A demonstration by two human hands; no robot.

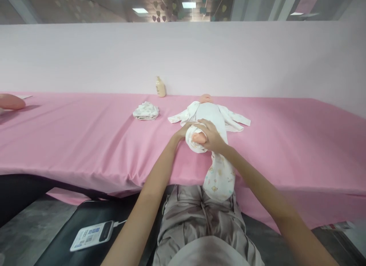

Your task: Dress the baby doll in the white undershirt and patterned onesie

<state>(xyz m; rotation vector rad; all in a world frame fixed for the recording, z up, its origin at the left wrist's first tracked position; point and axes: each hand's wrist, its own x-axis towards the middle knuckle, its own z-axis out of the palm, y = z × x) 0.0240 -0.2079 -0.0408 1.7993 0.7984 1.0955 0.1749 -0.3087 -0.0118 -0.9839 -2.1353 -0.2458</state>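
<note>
My view takes in a worktop (297, 151) under a pink cover (85, 136).
On it I see, toward the back, a pale pump bottle (160, 88); nearer, a folded white cloth (146, 111); right of that, a doll (210, 112) on its back, a patterned white garment (219, 178) trailing over the front edge; far left, a cut-off pinkish object (11, 101).
</note>
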